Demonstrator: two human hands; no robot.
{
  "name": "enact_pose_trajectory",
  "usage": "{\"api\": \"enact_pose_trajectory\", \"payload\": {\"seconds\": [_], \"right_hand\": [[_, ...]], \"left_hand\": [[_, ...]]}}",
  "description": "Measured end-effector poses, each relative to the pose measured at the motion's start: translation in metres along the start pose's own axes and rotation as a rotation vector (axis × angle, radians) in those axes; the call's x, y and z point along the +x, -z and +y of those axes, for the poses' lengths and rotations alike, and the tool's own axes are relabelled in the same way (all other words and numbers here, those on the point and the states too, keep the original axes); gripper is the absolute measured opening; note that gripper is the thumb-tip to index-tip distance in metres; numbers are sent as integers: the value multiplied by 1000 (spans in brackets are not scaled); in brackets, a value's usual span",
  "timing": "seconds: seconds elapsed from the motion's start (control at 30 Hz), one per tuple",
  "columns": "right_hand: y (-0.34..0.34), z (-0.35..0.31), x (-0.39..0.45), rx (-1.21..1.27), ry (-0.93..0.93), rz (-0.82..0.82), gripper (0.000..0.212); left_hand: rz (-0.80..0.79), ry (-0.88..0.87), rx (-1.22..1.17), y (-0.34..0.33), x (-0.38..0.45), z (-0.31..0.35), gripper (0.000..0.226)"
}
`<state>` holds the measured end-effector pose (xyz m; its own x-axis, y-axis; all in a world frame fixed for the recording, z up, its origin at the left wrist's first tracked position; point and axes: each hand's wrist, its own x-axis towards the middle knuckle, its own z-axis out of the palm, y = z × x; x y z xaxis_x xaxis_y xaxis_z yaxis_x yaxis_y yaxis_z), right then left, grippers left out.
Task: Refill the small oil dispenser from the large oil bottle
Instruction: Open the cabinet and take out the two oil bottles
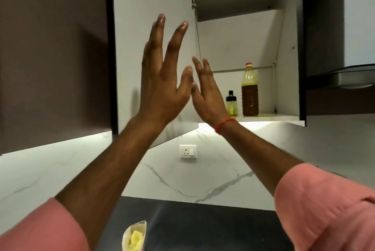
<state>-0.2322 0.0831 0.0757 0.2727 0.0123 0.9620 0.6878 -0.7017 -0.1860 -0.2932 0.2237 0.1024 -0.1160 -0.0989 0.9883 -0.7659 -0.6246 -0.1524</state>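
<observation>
The large oil bottle (250, 93), clear plastic with a red cap and dark brown oil up to about two thirds, stands on the lower shelf of the open wall cabinet. Just left of it stands the small oil dispenser (231, 103), clear with a black top and a little pale yellow oil. My left hand (162, 80) is raised in front of the open cabinet door, fingers straight and spread, holding nothing. My right hand (207, 92) is raised beside it at the cabinet's opening, fingers straight, a little left of the dispenser and apart from it.
The white cabinet door (150, 27) is swung open to the left. A dark range hood (341, 76) hangs to the right. Below are a marble backsplash with a wall socket (188, 151), a dark countertop (203, 224) and a clear bag of yellow food (135, 237).
</observation>
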Motion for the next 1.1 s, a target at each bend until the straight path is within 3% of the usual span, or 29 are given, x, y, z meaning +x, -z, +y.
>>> {"api": "enact_pose_trajectory", "payload": {"seconds": [0.43,0.8,1.1], "right_hand": [[94,143,9,-247,-58,43,69],[137,245,9,-354,-164,-25,71],[123,301,23,-245,-314,-5,74]], "left_hand": [[-104,165,-65,-190,-20,15,73],[-257,363,-89,-296,-33,13,75],[-485,939,-579,-360,-33,-23,78]]}}
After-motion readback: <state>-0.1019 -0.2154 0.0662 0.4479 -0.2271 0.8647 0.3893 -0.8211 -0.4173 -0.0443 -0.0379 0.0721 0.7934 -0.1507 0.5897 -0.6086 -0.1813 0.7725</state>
